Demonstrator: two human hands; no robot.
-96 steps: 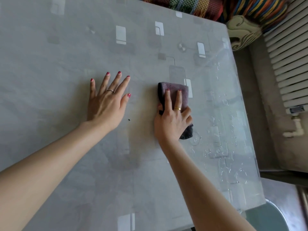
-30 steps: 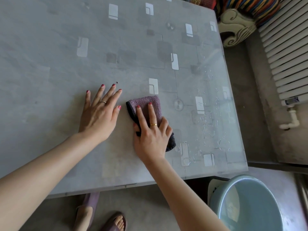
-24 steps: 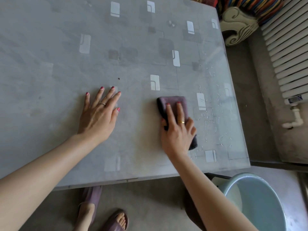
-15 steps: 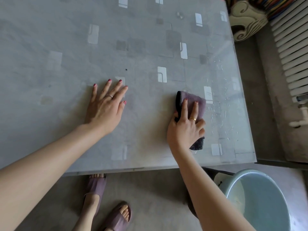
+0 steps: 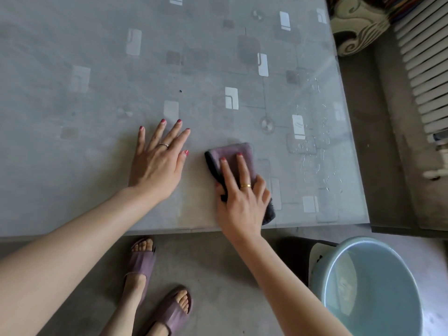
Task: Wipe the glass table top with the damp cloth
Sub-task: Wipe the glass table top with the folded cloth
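Since 0.5 s ago the cloth (image 5: 238,155) slid left toward the left hand (image 5: 158,163), near the surface (image 5: 97,69)'s front edge. Right hand (image 5: 242,202) presses it, 2 fingers (image 5: 243,169) extended on top; left fingers flat, spread.

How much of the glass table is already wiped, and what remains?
Done: cannot tell; no wiped patch shows clearly. In hand: the right hand presses the cloth near the front edge; the left hand lies flat. Left: water droplets on the right side, a dark speck farther back.
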